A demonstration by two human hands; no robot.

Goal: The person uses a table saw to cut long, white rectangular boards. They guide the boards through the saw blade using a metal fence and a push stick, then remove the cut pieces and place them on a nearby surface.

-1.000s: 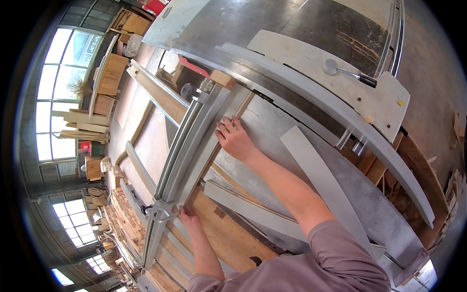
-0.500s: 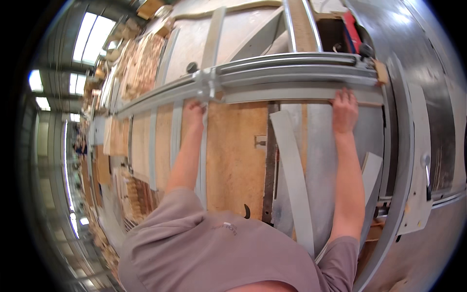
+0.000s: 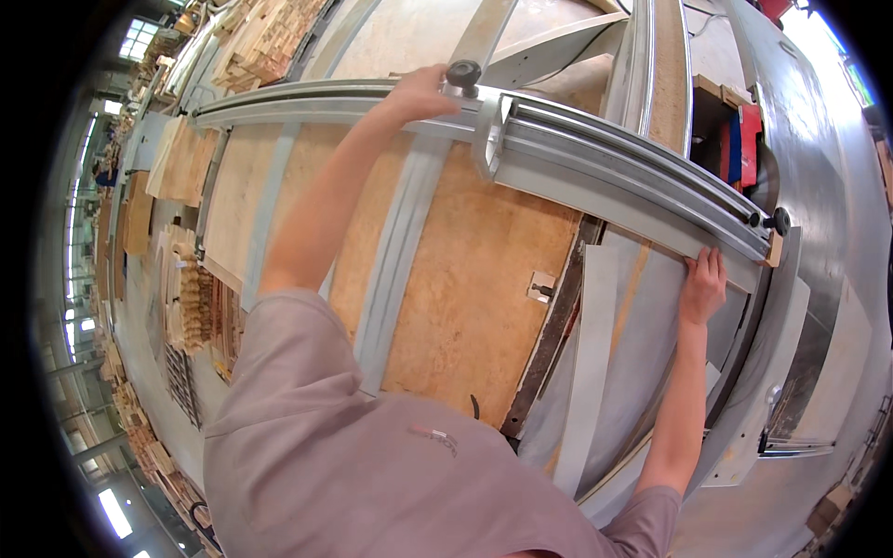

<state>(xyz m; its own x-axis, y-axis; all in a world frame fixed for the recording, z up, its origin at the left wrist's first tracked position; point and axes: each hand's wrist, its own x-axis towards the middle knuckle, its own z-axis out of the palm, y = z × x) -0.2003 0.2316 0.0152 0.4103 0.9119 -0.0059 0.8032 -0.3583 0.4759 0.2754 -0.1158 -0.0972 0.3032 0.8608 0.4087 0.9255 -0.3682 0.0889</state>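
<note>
A long aluminium fence (image 3: 372,104) crosses the table of what looks like a panel saw. My left hand (image 3: 419,96) reaches over this fence, thumb on the near side and fingers on the far side, just left of a black knob (image 3: 463,74). To its right sits a metal flip stop (image 3: 493,138). Along the fence's near side lies a grey board (image 3: 595,206). Near the board's right end, my right hand (image 3: 704,286) grips its near edge with fingers over the top. The undersides of both hands are hidden.
A loose grey strip (image 3: 591,363) lies on the metal table near my right forearm. A wooden panel (image 3: 484,279) is set left of it. Red and blue objects (image 3: 741,144) sit in a recess beyond the fence. Stacked timber (image 3: 270,42) stands at far left.
My left hand has gone from the fence's near side, by the stop, to over its top beside the black knob. My right hand stays at the board. The view has turned.
</note>
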